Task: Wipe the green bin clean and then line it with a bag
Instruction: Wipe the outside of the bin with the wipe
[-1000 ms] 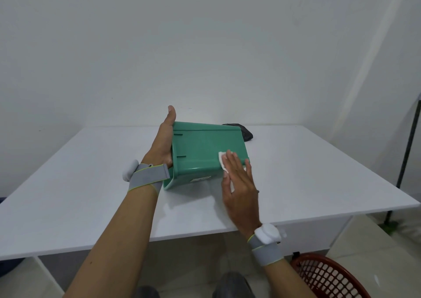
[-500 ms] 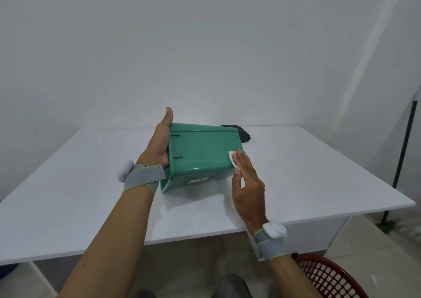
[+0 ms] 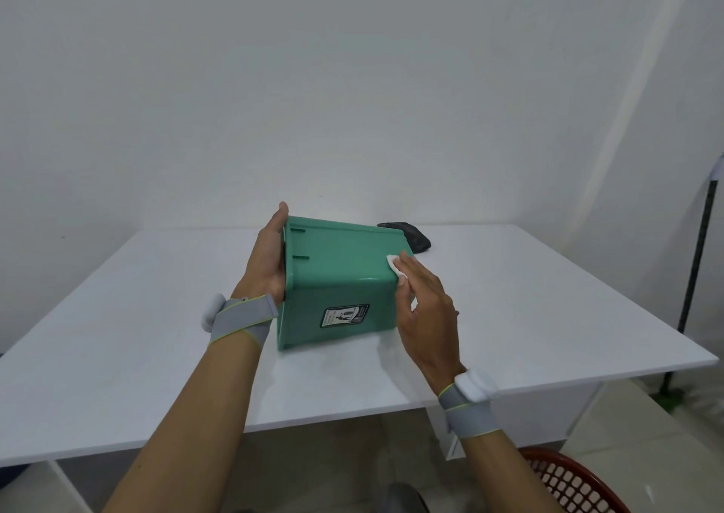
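Both hands are on the green bin (image 3: 337,273), which lies tipped on its side mid-table: the left hand (image 3: 268,261) is flat against its open left end with fingers hidden behind the rim, and the right hand (image 3: 425,312) presses a small white wipe (image 3: 395,273), mostly covered by straight fingers, onto the bin's right upper edge. Nearest, a red basket (image 3: 572,485) is cut off by the frame's lower edge; the white table (image 3: 529,297) carries the bin, whose label (image 3: 344,315) is unreadable. Farthest, a black bag (image 3: 415,235) lies partly hidden behind the bin.
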Available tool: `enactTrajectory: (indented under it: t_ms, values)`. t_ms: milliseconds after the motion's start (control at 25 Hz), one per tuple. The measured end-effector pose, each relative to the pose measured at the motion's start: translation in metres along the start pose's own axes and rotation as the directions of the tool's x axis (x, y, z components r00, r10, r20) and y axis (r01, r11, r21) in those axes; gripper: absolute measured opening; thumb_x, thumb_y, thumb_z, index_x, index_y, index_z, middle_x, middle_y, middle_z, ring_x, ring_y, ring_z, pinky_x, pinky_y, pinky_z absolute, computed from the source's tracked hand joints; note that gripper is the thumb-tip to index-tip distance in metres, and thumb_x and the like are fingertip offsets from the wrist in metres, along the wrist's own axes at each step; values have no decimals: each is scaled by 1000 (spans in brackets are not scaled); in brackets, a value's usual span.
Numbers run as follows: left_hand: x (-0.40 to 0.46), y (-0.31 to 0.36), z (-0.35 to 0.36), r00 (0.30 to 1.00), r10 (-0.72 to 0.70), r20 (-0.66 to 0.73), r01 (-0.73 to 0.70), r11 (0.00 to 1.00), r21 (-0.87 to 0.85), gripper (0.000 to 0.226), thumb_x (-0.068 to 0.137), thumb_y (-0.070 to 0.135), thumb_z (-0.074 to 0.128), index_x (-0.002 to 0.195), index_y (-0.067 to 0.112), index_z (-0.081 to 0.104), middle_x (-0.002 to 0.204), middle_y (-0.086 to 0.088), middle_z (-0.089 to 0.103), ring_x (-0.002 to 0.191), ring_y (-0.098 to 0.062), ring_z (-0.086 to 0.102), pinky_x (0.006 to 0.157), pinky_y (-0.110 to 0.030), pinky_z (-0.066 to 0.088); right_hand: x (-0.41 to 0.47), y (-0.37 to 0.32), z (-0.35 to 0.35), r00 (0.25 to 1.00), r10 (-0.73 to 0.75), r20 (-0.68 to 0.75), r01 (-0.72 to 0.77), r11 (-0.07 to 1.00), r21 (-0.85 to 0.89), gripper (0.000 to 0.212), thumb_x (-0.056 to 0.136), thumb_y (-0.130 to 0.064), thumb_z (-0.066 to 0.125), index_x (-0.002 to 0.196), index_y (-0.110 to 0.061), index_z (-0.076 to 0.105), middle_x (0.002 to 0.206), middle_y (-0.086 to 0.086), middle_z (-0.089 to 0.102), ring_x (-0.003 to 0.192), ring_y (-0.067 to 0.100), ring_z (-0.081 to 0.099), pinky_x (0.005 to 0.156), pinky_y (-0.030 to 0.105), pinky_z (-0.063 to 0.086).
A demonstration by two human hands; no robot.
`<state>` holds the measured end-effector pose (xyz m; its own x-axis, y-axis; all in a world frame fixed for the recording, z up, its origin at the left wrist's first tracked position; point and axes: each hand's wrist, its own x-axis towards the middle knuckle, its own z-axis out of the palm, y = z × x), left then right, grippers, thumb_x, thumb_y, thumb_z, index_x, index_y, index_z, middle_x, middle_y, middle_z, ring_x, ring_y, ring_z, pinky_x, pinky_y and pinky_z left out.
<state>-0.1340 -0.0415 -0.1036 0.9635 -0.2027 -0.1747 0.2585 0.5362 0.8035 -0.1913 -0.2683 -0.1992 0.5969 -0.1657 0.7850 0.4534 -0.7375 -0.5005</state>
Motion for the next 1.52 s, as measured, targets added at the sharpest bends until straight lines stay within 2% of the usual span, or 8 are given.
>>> enactTrajectory:
  t_ms: [280, 520, 640, 720, 880, 1040, 1320, 1520]
  values:
    - [2, 0, -14, 998, 52, 37, -58, 976, 212, 62, 109, 61, 41, 123, 10, 73, 118, -16, 79, 99, -28, 80, 79, -38, 61, 16, 2, 15, 996, 50, 68, -50, 999, -5, 38, 108, -20, 47, 143, -20, 61, 151, -7, 56, 146, 3, 41, 119, 25, 36]
    - [3, -10, -15, 980, 185, -74, -145, 919, 368, 56, 107, 60, 48, 129, 12, 67, 119, -12, 79, 95, -23, 79, 70, -31, 59, 26, 9, 19, 992, 32, 123, -24, 997, -67, 40, 109, -21, 45, 147, -20, 57, 152, -8, 54, 149, 6, 36, 122, 32, 35]
    - [10, -6, -20, 822, 517, -237, -315, 760, 568, 47, 104, 44, 61, 135, 12, 46, 128, -10, 62, 110, -26, 68, 84, -39, 57, 30, 13, 19, 991, 6, 135, 4, 997, -75, 40, 109, -22, 45, 147, -19, 57, 151, -8, 55, 149, 8, 38, 121, 35, 36]
    - [12, 1, -23, 757, 635, -154, -393, 631, 669, 46, 105, 41, 60, 139, 14, 47, 141, -6, 51, 129, -25, 56, 103, -37, 48, 29, 14, 21, 992, -5, 129, 16, 996, -85, 40, 110, -22, 44, 147, -18, 56, 151, -7, 55, 149, 9, 38, 122, 38, 34]
    - [14, 2, -17, 847, 525, 82, -384, 499, 777, 49, 109, 58, 33, 123, 19, 60, 139, 0, 55, 129, -21, 50, 112, -41, 39, 26, 15, 24, 994, -10, 108, 19, 996, -83, 41, 110, -20, 45, 149, -18, 55, 154, -5, 52, 151, 9, 35, 125, 38, 30]
    - [18, -13, -27, 846, 523, 98, -452, 608, 653, 80, 106, 69, 5, 155, 26, 50, 160, 17, 38, 149, -6, 33, 130, -41, 21, 25, 12, 27, 993, -48, 109, 61, 991, -119, 42, 109, -17, 44, 151, -13, 52, 157, 0, 49, 153, 15, 33, 126, 43, 26]
    - [22, -16, -29, 829, 551, 97, -450, 555, 699, 93, 95, 82, 3, 152, 29, 53, 163, 12, 41, 152, -14, 37, 130, -50, 26, 12, -46, 62, 981, -165, 102, 174, 981, -81, 45, 109, -19, 42, 153, -11, 48, 159, 2, 47, 153, 17, 33, 126, 43, 25]
    - [24, -17, -33, 811, 571, 128, -470, 506, 723, 73, 109, 64, 6, 148, 26, 55, 163, 9, 42, 151, -15, 36, 131, -48, 23, 9, -83, 84, 964, -235, 121, 239, 971, -25, 46, 109, -21, 42, 154, -11, 46, 159, 4, 45, 154, 16, 32, 127, 43, 25]
